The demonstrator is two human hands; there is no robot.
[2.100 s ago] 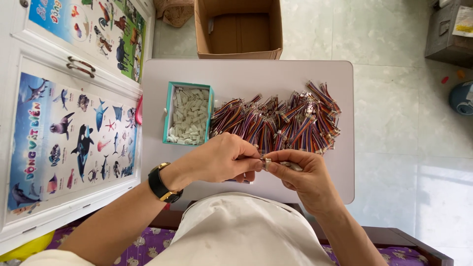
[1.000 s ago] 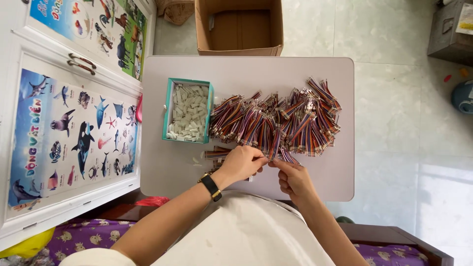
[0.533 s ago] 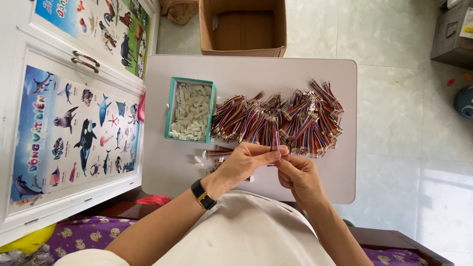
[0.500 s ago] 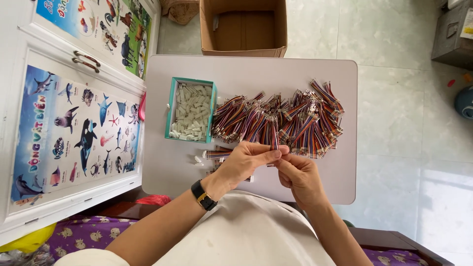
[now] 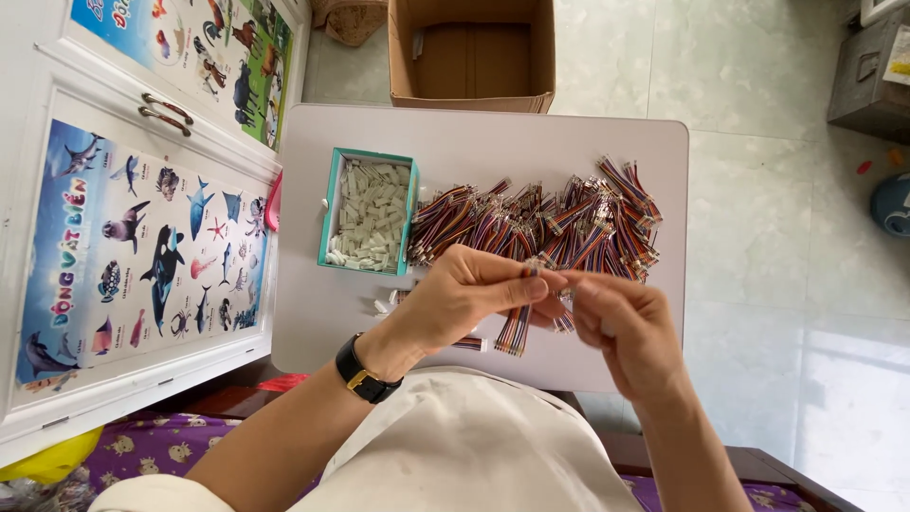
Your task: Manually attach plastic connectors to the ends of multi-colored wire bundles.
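My left hand (image 5: 464, 303) and right hand (image 5: 621, 322) pinch one striped wire bundle (image 5: 517, 327) above one teal box (image 5: 370, 210) and an uncountable wire heap (image 5: 550, 220).

A cardboard box (image 5: 474, 52) stands open on the tiled floor (image 5: 777, 237) just past the table's far edge. Left of the table, white cupboard doors (image 5: 123, 237) carry sea-animal posters (image 5: 133, 256). A grey crate (image 5: 867, 76) sits far right.

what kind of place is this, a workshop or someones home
Most likely a home used for piecework: a small white table on a tiled floor, children's animal posters on a cabinet, piled multicoloured wire bundles.
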